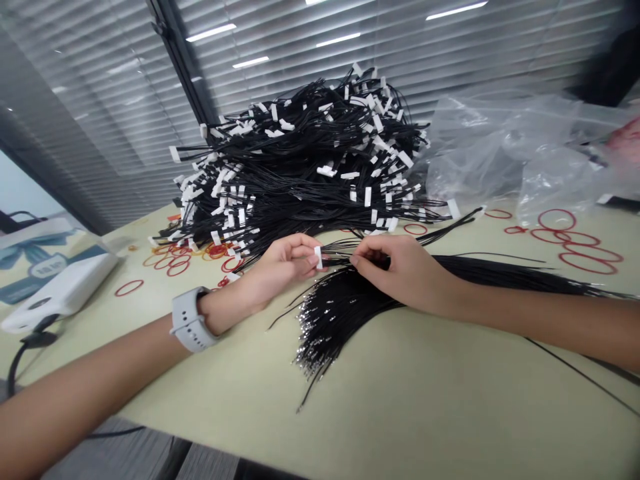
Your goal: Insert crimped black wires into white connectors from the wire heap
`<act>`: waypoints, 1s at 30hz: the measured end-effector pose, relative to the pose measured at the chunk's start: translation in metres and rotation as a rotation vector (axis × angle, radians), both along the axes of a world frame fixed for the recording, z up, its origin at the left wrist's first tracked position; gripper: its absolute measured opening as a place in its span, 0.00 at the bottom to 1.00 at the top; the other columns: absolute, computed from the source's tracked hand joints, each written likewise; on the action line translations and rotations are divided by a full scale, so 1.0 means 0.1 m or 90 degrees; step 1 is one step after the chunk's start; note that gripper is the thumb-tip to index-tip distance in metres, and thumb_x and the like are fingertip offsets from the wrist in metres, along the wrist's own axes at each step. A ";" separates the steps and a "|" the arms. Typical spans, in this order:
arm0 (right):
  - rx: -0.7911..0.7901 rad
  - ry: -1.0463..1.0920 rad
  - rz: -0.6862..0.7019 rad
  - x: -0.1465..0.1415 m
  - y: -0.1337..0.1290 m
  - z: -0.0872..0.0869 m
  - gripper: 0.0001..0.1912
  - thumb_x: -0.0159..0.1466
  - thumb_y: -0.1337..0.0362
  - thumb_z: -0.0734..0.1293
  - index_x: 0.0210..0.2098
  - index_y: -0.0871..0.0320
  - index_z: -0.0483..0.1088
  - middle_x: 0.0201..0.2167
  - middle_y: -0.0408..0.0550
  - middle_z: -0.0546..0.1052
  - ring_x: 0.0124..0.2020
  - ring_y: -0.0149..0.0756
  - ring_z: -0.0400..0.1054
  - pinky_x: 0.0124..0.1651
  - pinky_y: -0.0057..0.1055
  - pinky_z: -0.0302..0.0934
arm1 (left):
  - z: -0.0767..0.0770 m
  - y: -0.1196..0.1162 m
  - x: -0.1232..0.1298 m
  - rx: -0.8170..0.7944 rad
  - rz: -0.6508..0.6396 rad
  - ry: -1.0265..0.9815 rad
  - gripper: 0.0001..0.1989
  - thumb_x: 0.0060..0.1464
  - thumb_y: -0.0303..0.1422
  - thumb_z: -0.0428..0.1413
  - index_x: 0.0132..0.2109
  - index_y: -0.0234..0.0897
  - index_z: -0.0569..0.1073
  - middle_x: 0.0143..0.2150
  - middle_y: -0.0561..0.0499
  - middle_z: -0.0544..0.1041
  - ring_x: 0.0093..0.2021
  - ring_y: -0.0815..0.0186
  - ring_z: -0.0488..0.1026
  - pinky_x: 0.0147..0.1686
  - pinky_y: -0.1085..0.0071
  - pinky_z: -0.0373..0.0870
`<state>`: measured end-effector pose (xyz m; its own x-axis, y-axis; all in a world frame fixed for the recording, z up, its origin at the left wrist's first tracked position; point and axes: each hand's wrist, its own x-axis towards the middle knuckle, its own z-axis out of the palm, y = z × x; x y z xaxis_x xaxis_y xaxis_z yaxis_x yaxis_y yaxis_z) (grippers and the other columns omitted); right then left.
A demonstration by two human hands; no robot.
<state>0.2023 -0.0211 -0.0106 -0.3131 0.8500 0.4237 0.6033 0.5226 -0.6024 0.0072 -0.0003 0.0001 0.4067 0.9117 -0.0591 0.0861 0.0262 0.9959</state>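
Between the thumb and fingers of my left hand (280, 270) is a small white connector (319, 257), with black wires running out of it to the right. My right hand (400, 267) is closed in a pinch on a black wire close to the connector; the wire's tip is hidden by the fingers. Under both hands lies a thick bundle of loose black wires (345, 313) with shiny metal terminals at the near left end. Behind my hands rises a large heap of black wire harnesses (300, 160) with white connectors.
Red rubber bands (583, 243) lie scattered at the right, and more rubber bands (173, 257) at the left. Clear plastic bags (500, 147) are at the back right. A white device (65, 283) with a black cable stands on the left of the table (450, 400).
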 end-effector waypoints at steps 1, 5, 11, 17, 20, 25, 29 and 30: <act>-0.003 0.000 0.002 0.00 0.00 0.00 0.08 0.56 0.66 0.60 0.23 0.60 0.68 0.21 0.41 0.69 0.23 0.25 0.60 0.28 0.25 0.53 | 0.00 0.00 0.00 0.001 -0.001 0.001 0.05 0.50 0.25 0.55 0.36 0.32 0.67 0.32 0.52 0.73 0.33 0.73 0.71 0.36 0.75 0.64; -0.020 0.000 0.006 -0.01 0.00 0.01 0.09 0.57 0.66 0.60 0.23 0.60 0.68 0.21 0.41 0.69 0.22 0.25 0.59 0.28 0.25 0.53 | 0.01 0.00 -0.01 -0.004 0.004 0.009 0.04 0.50 0.25 0.54 0.36 0.32 0.67 0.31 0.53 0.73 0.33 0.74 0.71 0.36 0.77 0.64; -0.028 -0.001 0.008 0.00 0.00 0.01 0.10 0.57 0.65 0.60 0.24 0.60 0.69 0.20 0.41 0.69 0.22 0.24 0.59 0.26 0.25 0.52 | 0.00 0.00 0.00 -0.003 -0.001 0.002 0.04 0.50 0.25 0.55 0.36 0.32 0.67 0.31 0.53 0.73 0.32 0.74 0.70 0.36 0.76 0.64; -0.040 -0.003 0.016 0.00 0.00 0.01 0.10 0.58 0.65 0.59 0.23 0.60 0.69 0.20 0.40 0.69 0.21 0.23 0.58 0.25 0.25 0.51 | 0.00 0.00 0.00 0.005 0.002 0.001 0.05 0.50 0.25 0.55 0.36 0.32 0.67 0.32 0.52 0.73 0.31 0.74 0.69 0.34 0.76 0.64; -0.043 0.006 0.021 0.00 0.00 0.01 0.10 0.58 0.65 0.59 0.24 0.60 0.69 0.21 0.40 0.70 0.21 0.23 0.58 0.26 0.24 0.51 | -0.01 0.00 0.00 0.013 -0.003 0.008 0.05 0.50 0.26 0.55 0.37 0.32 0.67 0.31 0.52 0.72 0.31 0.75 0.69 0.33 0.77 0.64; -0.048 0.019 0.023 0.00 0.01 0.00 0.11 0.58 0.64 0.59 0.24 0.60 0.70 0.21 0.40 0.71 0.22 0.23 0.59 0.26 0.24 0.51 | -0.01 0.00 -0.01 0.002 -0.001 0.002 0.06 0.49 0.25 0.56 0.37 0.32 0.67 0.33 0.52 0.73 0.33 0.74 0.71 0.36 0.76 0.65; -0.050 0.026 0.015 0.00 0.01 0.00 0.10 0.58 0.64 0.60 0.23 0.60 0.69 0.21 0.40 0.70 0.22 0.24 0.60 0.26 0.24 0.52 | 0.01 0.00 -0.02 -0.010 -0.021 -0.010 0.09 0.46 0.22 0.57 0.36 0.32 0.66 0.32 0.52 0.73 0.33 0.73 0.71 0.36 0.76 0.65; -0.049 0.030 0.012 0.00 0.01 0.01 0.10 0.57 0.64 0.60 0.23 0.60 0.69 0.21 0.40 0.70 0.22 0.24 0.60 0.26 0.24 0.52 | 0.01 0.00 -0.02 -0.013 -0.025 -0.014 0.09 0.46 0.22 0.57 0.36 0.31 0.66 0.32 0.52 0.73 0.33 0.73 0.71 0.36 0.77 0.65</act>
<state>0.2025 -0.0201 -0.0101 -0.3114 0.8742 0.3725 0.5640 0.4855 -0.6680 0.0049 0.0001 0.0010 0.4430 0.8940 -0.0678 0.0648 0.0436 0.9969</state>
